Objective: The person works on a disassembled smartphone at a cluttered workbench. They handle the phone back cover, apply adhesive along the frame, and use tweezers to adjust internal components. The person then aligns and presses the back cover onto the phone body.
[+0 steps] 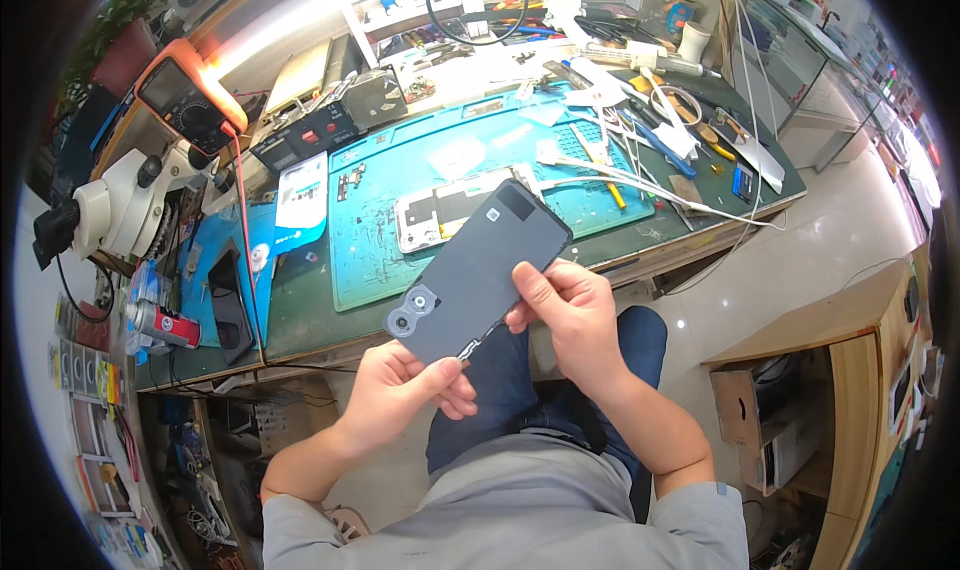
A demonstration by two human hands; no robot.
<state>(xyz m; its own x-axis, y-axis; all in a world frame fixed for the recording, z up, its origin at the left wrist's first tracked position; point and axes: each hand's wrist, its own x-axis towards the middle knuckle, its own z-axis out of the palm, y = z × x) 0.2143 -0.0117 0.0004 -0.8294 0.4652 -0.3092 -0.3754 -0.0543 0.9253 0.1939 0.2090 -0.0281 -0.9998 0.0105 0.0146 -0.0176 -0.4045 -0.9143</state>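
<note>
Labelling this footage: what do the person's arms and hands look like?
The left hand and right hand are bare; no gloves or watch show. Forearms emerge from short light-grey sleeves, with a small bluish tab on the right.

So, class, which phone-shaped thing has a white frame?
The phone lying on the large teal mat; the panel held by left hand and right hand is dark grey, the handset left of the mat is black.

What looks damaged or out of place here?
On the blue-green mat, a white-framed phone lies opened, insides exposed, partly hidden behind the dark back panel you hold. Whether anything's damaged, I can't tell.
</note>
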